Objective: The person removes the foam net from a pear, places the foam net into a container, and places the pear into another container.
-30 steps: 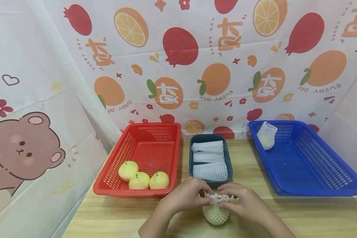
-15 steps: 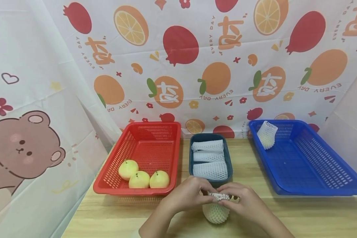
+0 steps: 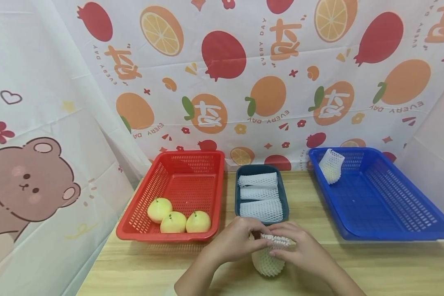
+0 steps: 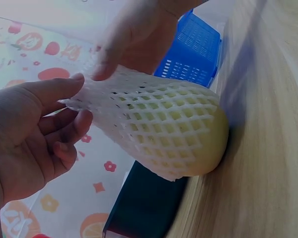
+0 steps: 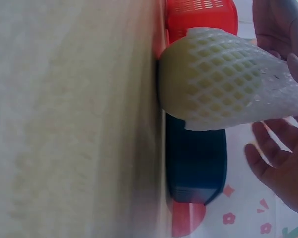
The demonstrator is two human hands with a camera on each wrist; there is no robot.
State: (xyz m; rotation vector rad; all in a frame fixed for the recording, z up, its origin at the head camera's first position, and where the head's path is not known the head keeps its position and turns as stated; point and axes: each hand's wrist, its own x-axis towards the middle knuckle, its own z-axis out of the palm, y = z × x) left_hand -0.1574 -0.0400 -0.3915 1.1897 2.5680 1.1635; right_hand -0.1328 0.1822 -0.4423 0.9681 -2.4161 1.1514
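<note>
- While left hand (image 3: 240, 243) and right hand (image 3: 299, 247) pinch the net sleeve (image 4: 139, 114), covering the fruit (image 4: 214, 144) toward the worktop's (image 3: 140, 271) near edge seems underway
- Next likely needs gentle downward tugging

Person's L hand (image 3: 239, 240) & R hand (image 3: 299, 245) both bare from here, w/ slim fingers (image 4: 54, 90). L forearm (image 3: 197, 273) and R forearm (image 3: 336, 272) are bare too, slim, tapering twd the hands. Tiny bit of sleeve (image 3: 171, 291), off-white or v. pale cream, shows at bottom of L forearm; just an edge, so can't tell fabric.
</note>
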